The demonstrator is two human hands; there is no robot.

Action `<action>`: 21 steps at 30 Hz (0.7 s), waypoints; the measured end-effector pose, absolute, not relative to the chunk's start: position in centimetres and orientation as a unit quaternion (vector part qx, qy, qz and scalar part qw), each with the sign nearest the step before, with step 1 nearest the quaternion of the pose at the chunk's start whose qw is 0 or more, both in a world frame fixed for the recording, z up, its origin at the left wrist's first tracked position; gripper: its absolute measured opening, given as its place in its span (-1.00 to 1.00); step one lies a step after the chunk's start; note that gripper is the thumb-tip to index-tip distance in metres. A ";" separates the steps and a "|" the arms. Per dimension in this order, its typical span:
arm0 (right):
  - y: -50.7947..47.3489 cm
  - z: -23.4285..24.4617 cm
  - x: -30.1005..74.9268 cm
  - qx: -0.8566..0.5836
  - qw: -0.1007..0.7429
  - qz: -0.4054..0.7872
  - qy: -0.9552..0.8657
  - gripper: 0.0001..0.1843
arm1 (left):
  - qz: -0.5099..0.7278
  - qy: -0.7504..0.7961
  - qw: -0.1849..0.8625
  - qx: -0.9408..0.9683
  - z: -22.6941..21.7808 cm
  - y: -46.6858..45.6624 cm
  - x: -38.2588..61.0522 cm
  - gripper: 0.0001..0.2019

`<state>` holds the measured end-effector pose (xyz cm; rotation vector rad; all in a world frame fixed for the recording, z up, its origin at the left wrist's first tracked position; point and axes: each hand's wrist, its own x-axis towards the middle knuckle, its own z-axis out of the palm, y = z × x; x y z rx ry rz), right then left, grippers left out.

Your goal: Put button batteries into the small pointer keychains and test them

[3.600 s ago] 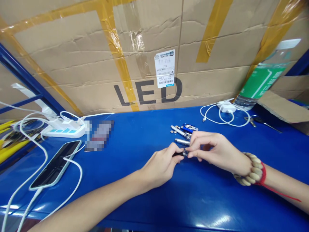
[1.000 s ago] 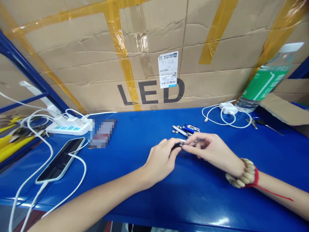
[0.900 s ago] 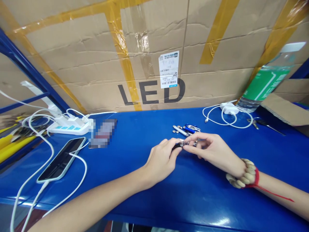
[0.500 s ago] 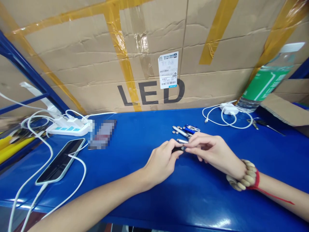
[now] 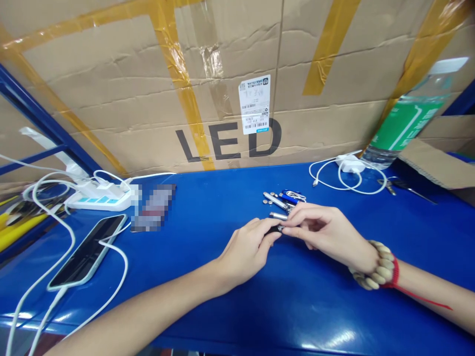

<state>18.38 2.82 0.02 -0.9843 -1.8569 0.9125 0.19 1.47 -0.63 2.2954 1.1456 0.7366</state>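
Above the middle of the blue table [image 5: 208, 207], my left hand [image 5: 243, 249] is closed, thumb and forefinger pinching a small black piece [image 5: 275, 229]. My right hand [image 5: 322, 230] grips the other end of that piece between thumb and fingertips, where a small shiny part shows. Fingers cover most of it, so its kind is unclear. Just beyond the hands lie a silver pen-like tube [image 5: 274, 200], a shorter silver tube [image 5: 277, 216] and a blue item with a white cord [image 5: 293, 196]. Several small round discs like button cells [image 5: 265, 201] lie beside them.
On the left are a phone [image 5: 87, 252] with a white cable and a power strip [image 5: 100, 200]. A charger [image 5: 349, 163] with its cord, keys [image 5: 389, 185] and a tilted-looking water bottle [image 5: 406, 118] are at the right. A large cardboard box [image 5: 141, 113] stands behind.
The view has shifted slightly, moving the left-side items a little left. Both hands keep their pinch on the small black piece, with barely any finger movement.
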 end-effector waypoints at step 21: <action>3.6 0.6 20.4 -0.235 0.411 0.102 -0.875 -0.84 | 0.254 0.386 0.236 0.855 -0.1 1.2 0.3 -0.76</action>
